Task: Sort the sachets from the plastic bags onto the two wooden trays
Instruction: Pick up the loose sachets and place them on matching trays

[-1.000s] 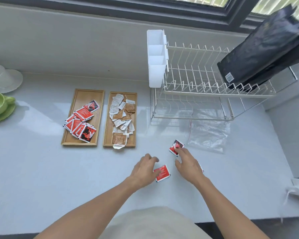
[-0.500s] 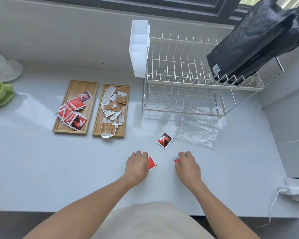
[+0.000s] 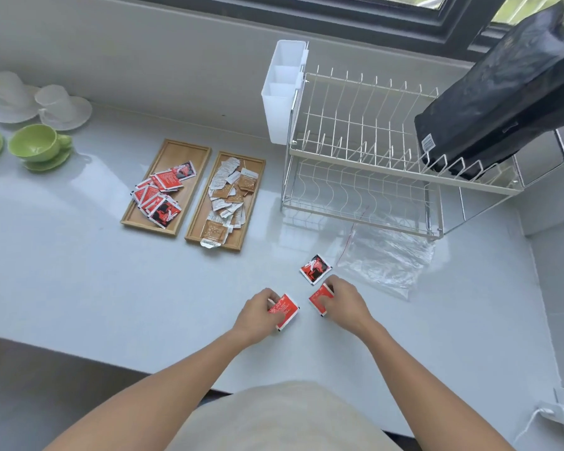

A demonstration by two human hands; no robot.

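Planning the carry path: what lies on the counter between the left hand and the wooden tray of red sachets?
Nothing: in the head view, bare white counter separates the left hand from the wooden tray of red sachets.

My right hand (image 3: 345, 304) is now off the black-and-red sachet (image 3: 315, 269) and pinches another red sachet (image 3: 319, 300) nearer me, more exposed than a moment ago; my left hand (image 3: 261, 312) now grips its red sachet (image 3: 285, 310).
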